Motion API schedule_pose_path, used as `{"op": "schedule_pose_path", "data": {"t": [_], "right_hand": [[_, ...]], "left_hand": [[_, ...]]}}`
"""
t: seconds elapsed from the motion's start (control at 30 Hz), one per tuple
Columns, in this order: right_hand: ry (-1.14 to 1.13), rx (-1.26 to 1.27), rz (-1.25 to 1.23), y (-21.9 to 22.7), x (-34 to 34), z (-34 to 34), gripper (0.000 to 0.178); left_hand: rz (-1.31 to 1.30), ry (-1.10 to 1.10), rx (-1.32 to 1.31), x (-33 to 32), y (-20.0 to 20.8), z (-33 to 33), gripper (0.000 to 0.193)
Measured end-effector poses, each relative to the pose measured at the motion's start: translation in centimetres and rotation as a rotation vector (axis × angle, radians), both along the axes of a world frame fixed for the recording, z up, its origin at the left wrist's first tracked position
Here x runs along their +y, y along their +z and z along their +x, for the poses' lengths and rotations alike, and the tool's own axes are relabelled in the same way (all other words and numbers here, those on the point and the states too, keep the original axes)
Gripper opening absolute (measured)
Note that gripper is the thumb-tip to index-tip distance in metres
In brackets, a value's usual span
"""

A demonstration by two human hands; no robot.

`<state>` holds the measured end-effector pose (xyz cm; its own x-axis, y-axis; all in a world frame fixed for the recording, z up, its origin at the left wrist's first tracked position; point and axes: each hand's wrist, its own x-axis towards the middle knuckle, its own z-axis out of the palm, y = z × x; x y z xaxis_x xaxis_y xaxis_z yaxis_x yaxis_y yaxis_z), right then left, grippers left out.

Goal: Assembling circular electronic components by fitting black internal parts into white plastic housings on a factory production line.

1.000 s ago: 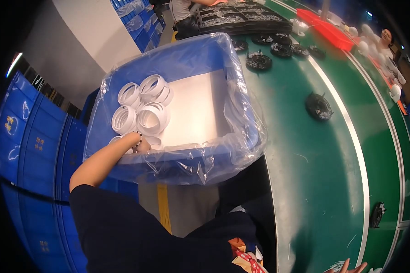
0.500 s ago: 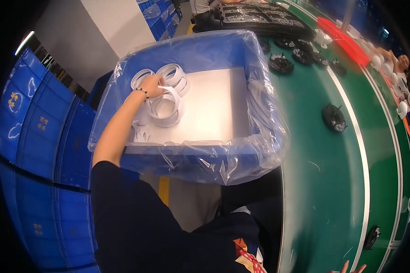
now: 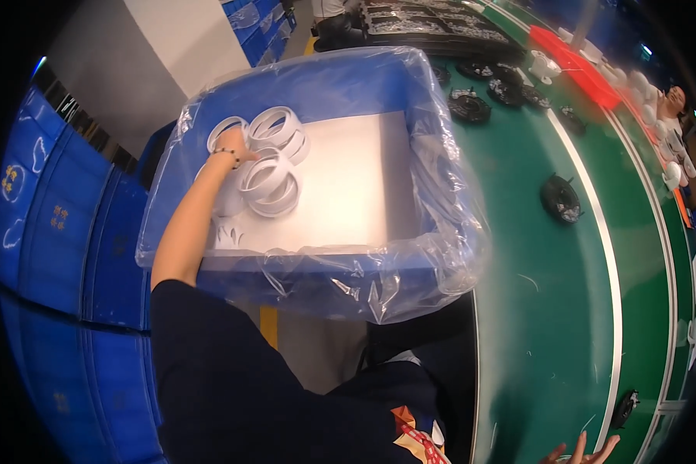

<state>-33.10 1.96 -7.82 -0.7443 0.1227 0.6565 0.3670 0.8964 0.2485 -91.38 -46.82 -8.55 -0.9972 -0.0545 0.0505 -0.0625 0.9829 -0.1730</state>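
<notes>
Inside a blue bin (image 3: 340, 272) lined with clear plastic, my left hand (image 3: 232, 145) is over a group of white rings. Its thumb sticks out away from the other fingers, which are partly hidden. Just beyond it is the far-left ring (image 3: 223, 126); I cannot tell how firmly it is touched. Two overlapping rings (image 3: 264, 176) lie just right of and nearer than the hand, and a further pair (image 3: 277, 126) stands behind them. At the lower right edge, my right hand (image 3: 580, 452) shows only spread, raised fingers over the green work surface.
A white sheet (image 3: 348, 185) covers the bin's bottom. Black round parts (image 3: 561, 199) lie along the green conveyor (image 3: 533, 309) at right. Blue crates (image 3: 54, 216) are stacked at left. A red tray (image 3: 572, 68) and a black tray of small parts (image 3: 441, 27) are farther off, with people nearby.
My left hand has let go of the upper front ring and moved slightly left toward the far-left ring. That front ring now leans lower. More of my right hand shows.
</notes>
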Motion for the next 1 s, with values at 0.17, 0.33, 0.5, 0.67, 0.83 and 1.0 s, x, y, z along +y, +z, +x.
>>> {"op": "schedule_pose_path", "data": {"t": [0.17, 0.33, 0.5, 0.67, 0.83, 1.0], "right_hand": [[-0.181, -0.11, 0.071, -1.0, -0.1, 1.3, 0.033], [0.041, -0.084, -0.164, 1.2, -1.7, -3.0, 0.031], [0.254, 0.174, -0.216, 1.2, -1.3, -5.3, 0.014], [0.2, 0.281, -0.22, -0.1, -4.5, -2.0, 0.014], [0.155, 0.278, -0.242, 0.1, -6.1, -1.1, 0.014], [-0.131, 0.235, -0.047, 0.9, 1.1, 1.0, 0.019]], "left_hand": [[0.288, -0.4, 0.204, 5.7, 0.9, 1.8, 0.032], [-0.004, -0.721, -0.065, 6.2, -4.0, 5.0, 0.053], [-0.62, -1.099, -0.093, 13.3, -2.4, -1.2, 0.045], [-0.483, -1.523, -0.052, 25.9, -5.4, -6.4, 0.042], [-0.346, -1.506, -0.194, 19.2, -7.7, -11.2, 0.04], [-0.151, -1.387, -0.315, 10.3, -11.7, -15.9, 0.038]]}}
